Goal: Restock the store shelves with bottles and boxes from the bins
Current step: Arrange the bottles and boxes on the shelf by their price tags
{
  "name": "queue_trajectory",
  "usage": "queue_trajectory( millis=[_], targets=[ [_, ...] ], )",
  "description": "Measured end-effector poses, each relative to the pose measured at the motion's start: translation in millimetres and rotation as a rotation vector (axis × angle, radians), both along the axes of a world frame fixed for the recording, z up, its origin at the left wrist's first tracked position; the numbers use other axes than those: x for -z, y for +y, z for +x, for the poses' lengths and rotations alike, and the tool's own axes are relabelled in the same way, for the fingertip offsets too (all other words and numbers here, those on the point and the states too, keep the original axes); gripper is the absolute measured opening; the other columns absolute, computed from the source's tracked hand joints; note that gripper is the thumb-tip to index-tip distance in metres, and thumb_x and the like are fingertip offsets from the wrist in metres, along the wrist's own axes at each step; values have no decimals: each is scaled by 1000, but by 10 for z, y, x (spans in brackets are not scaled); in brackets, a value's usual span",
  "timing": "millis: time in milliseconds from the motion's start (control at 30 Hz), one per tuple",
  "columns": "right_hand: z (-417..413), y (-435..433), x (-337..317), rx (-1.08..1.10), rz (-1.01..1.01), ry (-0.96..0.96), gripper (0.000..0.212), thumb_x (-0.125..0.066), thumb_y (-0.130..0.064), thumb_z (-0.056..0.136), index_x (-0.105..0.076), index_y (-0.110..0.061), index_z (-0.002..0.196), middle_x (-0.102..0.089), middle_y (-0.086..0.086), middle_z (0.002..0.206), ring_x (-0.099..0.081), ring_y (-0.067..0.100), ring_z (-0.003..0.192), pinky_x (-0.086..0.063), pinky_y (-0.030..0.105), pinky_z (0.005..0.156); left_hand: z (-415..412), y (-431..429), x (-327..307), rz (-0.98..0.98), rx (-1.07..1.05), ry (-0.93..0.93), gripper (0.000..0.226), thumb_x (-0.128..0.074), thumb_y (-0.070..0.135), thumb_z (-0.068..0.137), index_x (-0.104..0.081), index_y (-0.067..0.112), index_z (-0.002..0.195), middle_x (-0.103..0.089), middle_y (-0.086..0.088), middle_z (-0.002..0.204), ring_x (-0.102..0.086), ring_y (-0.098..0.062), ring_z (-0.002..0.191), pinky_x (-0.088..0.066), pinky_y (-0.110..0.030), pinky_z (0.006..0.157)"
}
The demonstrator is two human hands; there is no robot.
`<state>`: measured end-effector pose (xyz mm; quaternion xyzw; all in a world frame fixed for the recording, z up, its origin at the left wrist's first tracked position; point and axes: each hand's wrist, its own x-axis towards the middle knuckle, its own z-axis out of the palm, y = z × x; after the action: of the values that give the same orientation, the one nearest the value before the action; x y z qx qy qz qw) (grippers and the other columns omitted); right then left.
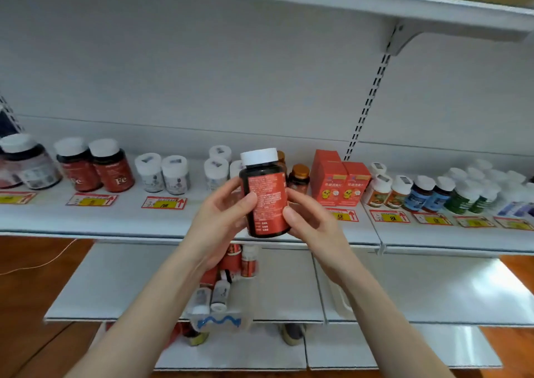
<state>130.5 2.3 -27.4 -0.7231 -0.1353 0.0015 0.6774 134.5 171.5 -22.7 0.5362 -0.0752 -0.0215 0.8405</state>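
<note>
I hold a dark bottle (267, 195) with a red label and a white cap upright in front of the middle shelf (121, 218). My left hand (222, 216) grips its left side with thumb and curled fingers. My right hand (306, 218) pinches its right side. Its printed back label faces me. On the shelf behind stand two matching red-label "Fe" bottles (112, 166) at the left. Below my hands a clear bin (219, 321) with a blue wavy mark holds several small bottles (219, 291) and red packs.
The shelf carries white-capped small bottles (161, 174), amber bottles (299, 175), two orange boxes (341, 181) and blue, green and white bottles (450, 192) at the right. Yellow price tags (164, 203) line its front. A lower white shelf (433, 288) juts out below; wood floor at the left.
</note>
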Motion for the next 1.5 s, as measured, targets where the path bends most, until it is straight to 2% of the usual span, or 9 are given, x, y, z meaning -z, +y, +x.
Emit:
queue_trajectory(
  millis=[133, 233, 333, 533, 700, 833, 1033, 1233, 1500],
  targets=[
    [18, 187, -127, 22, -1, -26, 32, -62, -29, 81, -58, -27, 112, -63, -12, 107, -60, 4, 103, -49, 33, 96, -248, 2, -51, 370, -445, -83, 51, -78, 3, 68, -58, 30, 106, -66, 10, 95, -61, 7, 85, -49, -13, 76],
    [93, 409, -309, 2, 11, -34, 48, -64, -41, 73, -56, -23, 117, -63, -6, 103, -61, 5, 95, -51, 30, 88, -372, 10, 2, 566, -634, -170, 59, -81, 19, 61, -55, 33, 112, -61, 10, 105, -58, -2, 97, -49, -21, 84],
    [166, 640, -354, 3, 4, -35, 26, -68, -31, 81, -61, -23, 104, -65, 2, 103, -63, 15, 94, -54, 37, 84, -436, 154, -12, 716, -680, -217, 57, -74, 29, 58, -50, 42, 108, -53, 22, 104, -54, -8, 102, -45, -24, 87],
    [278, 857, -315, -210, 169, 142, 14, -52, -22, 92, -63, -20, 99, -64, 0, 93, -61, 13, 82, -51, 20, 62, -580, 631, -89, 309, -549, 106, 13, -64, 27, 82, -64, 24, 95, -66, -3, 103, -60, -14, 93, -49, -28, 81],
    [373, 1248, -299, -382, 301, 311, 27, -51, -29, 76, -60, -15, 97, -62, 3, 91, -57, 13, 78, -49, 22, 62, -684, 963, -45, 49, -135, 488, 45, -49, 49, 76, -64, 16, 103, -68, -16, 106, -66, -31, 95, -56, -36, 72],
    [487, 1529, -309, -420, 255, 350, 41, -47, -25, 69, -60, -12, 106, -63, 2, 93, -57, 13, 84, -51, 19, 62, -640, 1224, 23, -45, -340, 381, 54, -66, 28, 68, -55, 1, 114, -63, -20, 104, -66, -26, 84, -57, -32, 70],
    [544, 2055, -455, -253, -147, 110, 8, -58, -37, 86, -64, -33, 89, -64, -8, 88, -60, 6, 75, -49, 18, 61, -523, 1699, 113, 318, -680, 158, 56, -81, 7, 65, -47, 22, 106, -57, 0, 102, -62, -12, 84, -54, -23, 66],
    [593, 2615, -501, -120, -173, 70, 4, -68, -32, 80, -65, -32, 82, -65, -4, 84, -62, 8, 76, -54, 30, 72, -403, 2258, 220, 417, -555, 47, 64, -85, 10, 58, -44, 33, 102, -54, 11, 105, -59, -1, 87, -50, -14, 71],
    [668, 3150, -538, -82, -244, 19, 9, -70, -31, 79, -67, -27, 87, -65, -1, 86, -59, 9, 74, -47, 15, 56, -316, 2891, 399, 654, -451, -36, 64, -79, 10, 69, -42, 34, 116, -53, 10, 115, -55, 1, 102, -44, -15, 88]
  ],
)
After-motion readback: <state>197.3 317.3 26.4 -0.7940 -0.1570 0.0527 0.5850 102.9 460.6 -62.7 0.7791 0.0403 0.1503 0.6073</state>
